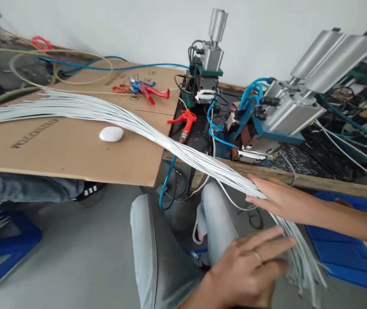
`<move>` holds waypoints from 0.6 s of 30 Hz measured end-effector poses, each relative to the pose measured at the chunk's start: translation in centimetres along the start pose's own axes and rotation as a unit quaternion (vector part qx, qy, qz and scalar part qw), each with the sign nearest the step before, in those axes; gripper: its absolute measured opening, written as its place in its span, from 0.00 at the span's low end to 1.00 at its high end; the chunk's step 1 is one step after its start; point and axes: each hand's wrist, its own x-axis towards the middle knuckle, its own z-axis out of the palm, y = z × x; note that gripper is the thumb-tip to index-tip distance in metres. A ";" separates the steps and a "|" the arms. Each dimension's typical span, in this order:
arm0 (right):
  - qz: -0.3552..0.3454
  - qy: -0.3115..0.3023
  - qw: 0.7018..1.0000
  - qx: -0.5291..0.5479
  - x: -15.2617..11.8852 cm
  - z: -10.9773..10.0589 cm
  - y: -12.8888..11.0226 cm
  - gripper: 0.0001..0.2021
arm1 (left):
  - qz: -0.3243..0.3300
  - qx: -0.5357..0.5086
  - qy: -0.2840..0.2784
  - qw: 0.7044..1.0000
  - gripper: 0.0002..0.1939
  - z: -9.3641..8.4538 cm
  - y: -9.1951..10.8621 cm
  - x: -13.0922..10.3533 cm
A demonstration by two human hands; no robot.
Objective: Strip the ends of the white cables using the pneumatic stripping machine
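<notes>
A: Wire bundle (pixel 157 133), white, many strands: runs from the cardboard sheet (pixel 58 146) on the tabletop, far left, down past the bench edge to the lap at lower right.

B: Items alongside, left to right?

A: White oval case (pixel 111 134) just beside the strands; scissors and pliers (pixel 143 89); red air gun (pixel 185 121); two pneumatic machines (pixel 267 120).

B: Hands?

A: Left hand (pixel 251 266), grip released, fingers flat against the loose ends. Right hand (pixel 278 195), grip also released, palm lying on the strands.

B: Step in hand?

A: Likely evening up the ends. Next move calls for closing both hands round the strands without letting any slip.
</notes>
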 end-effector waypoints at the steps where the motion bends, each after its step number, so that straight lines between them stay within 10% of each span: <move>1: 0.004 -0.011 1.000 -0.013 0.0 0.2 0.2 0.30 | -0.051 -0.040 0.040 0.997 0.17 -0.5 -0.7 -1.2; 5: 0.015 -0.022 0.997 -0.074 0.2 0.5 -0.1 0.18 | -0.331 -0.225 0.270 0.876 0.22 -1.7 -4.6 -2.8; 10: 0.006 -0.007 0.995 -0.103 -0.3 2.2 -2.7 0.11 | -0.415 -0.483 0.313 0.705 0.57 -0.4 -6.8 3.8; 15: -0.092 0.250 0.942 -0.204 -2.2 6.1 -2.3 0.31 | -0.416 -0.567 0.385 0.597 0.34 0.1 -5.0 8.1; 18: -0.033 0.259 0.958 -0.123 -3.3 8.2 -0.7 0.50 | -0.396 -0.594 0.400 0.575 0.27 -0.2 -4.6 8.2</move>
